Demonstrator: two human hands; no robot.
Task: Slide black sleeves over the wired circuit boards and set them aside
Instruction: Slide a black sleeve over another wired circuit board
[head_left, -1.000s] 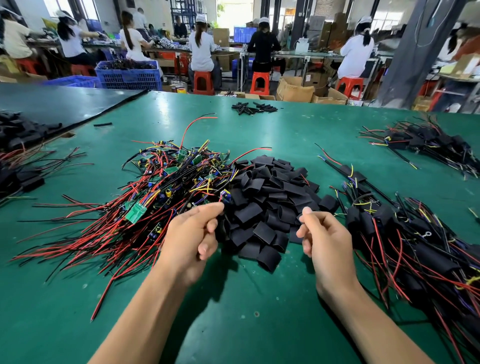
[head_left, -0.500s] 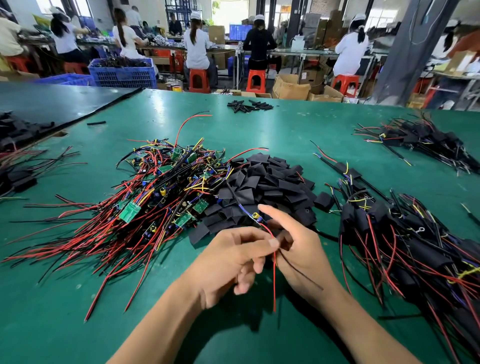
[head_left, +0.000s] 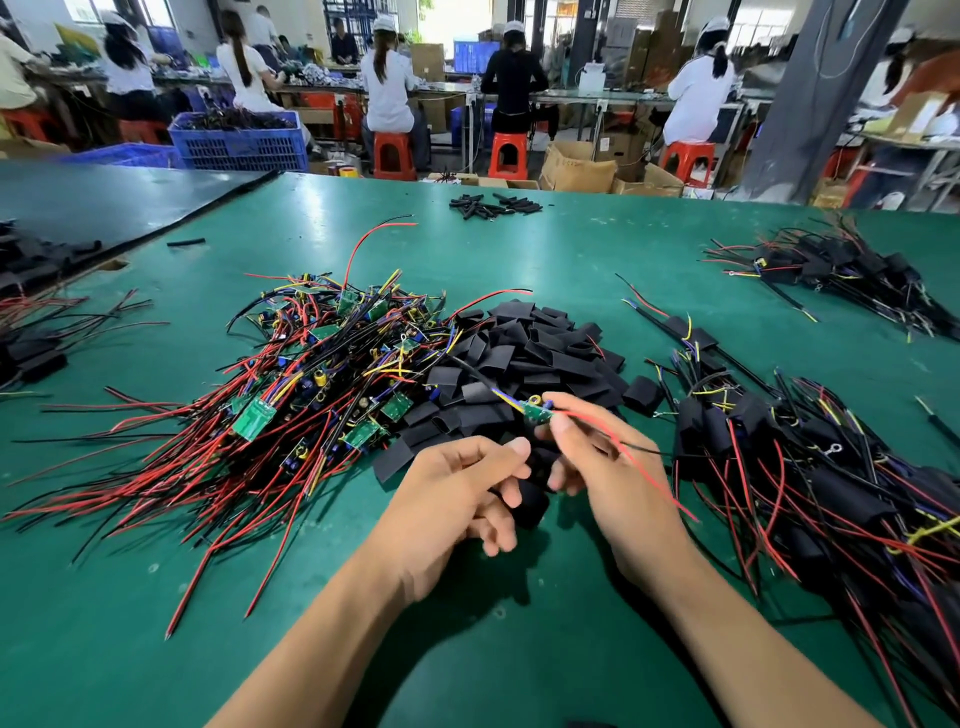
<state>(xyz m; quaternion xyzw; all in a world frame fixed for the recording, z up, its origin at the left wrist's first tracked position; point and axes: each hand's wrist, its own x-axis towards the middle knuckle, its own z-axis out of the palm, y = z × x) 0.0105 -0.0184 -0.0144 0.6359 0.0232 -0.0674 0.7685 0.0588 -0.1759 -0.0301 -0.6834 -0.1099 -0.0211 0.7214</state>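
— Green-topped workbench fills my feed, and workers sit on red plastic stools at the far benches. What do you need first?

— The hands. How far open are they?

— On my screen the left hand is curled up, gripping a short black tubular sleeve whose end pokes out toward the other hand. The right hand pinches a small green circuit board between thumb and forefinger, with its other fingers loosely bent underneath.

— And the board's wires?

— I see a thin red wire trailing from the pinch back across the right hand. Blue and yellow leads run forward from the board's far end.

— Where is the board against the stock?

— My landmark is the loose pile of flat black sleeves. The board is held over that pile's near edge, raised off the bench. The gripped sleeve sits nearer me than the pile, just below the board in my view and not yet on it.

— Around the pile?

— Left of the pile and touching it is a tangled heap of bare wired boards with red and black leads. Right of the pile I see a heap of boards already sleeved.
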